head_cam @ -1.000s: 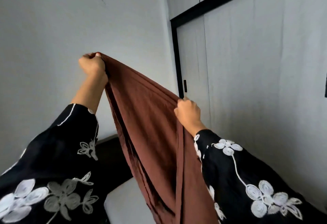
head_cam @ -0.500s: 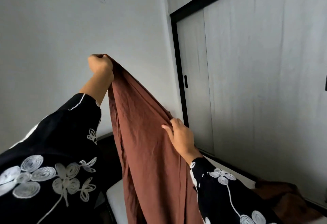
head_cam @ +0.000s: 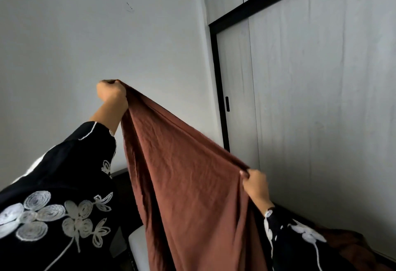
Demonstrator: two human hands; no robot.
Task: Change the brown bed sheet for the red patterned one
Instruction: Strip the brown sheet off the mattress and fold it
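I hold the brown bed sheet (head_cam: 188,185) up in front of me, off the bed. Its top edge is stretched on a slant between my two hands, and the rest hangs in long loose folds past the bare white mattress (head_cam: 137,247). My left hand (head_cam: 111,92) is raised high, clenched in a fist round a bunched bit of the edge. My right hand (head_cam: 255,183) is lower and out to the side, its fingers curled over the edge and gripping it. The cloth looks thin, soft and light, finely creased all over (nothing stiff about it, it drapes wherever it is let). I judge it will not drag out of my grip, but it will sag and twist if one side goes slack. The edge near a corner is the place to take hold, a good handful on each side, hands well apart. A dark brown heap (head_cam: 351,247) lies low at the right, and I cannot tell whether it belongs to this sheet. The red patterned sheet is not in view.
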